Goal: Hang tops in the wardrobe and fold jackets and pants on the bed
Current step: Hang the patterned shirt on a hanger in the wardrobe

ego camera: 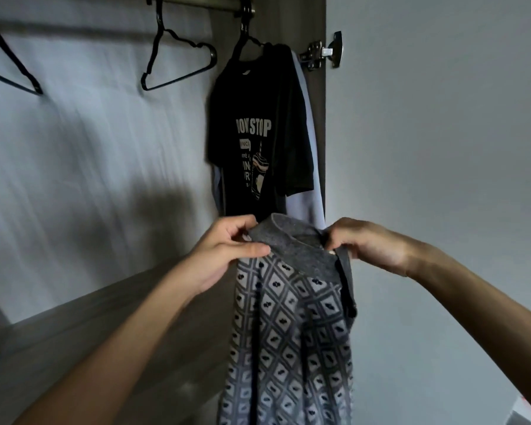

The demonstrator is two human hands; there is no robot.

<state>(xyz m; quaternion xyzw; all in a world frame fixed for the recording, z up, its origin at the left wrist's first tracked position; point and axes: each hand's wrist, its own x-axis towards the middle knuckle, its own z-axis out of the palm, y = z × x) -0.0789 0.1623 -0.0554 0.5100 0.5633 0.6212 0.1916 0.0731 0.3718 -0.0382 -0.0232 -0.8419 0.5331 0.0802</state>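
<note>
I hold up a grey top with a diamond pattern (288, 332) by its plain grey collar, in front of the open wardrobe. My left hand (227, 250) pinches the collar's left side and my right hand (368, 243) pinches its right side. The top hangs straight down between my forearms. Just above it a black printed T-shirt (258, 133) hangs on a black hanger from the wardrobe rail (196, 1), with a pale blue garment (310, 179) behind it.
An empty black hanger (178, 59) hangs on the rail left of the T-shirt, and part of another hanger (10, 65) shows at the far left. The wardrobe door (442, 148) with its metal hinge (322, 52) stands to the right. A grey shelf (89, 332) lies below.
</note>
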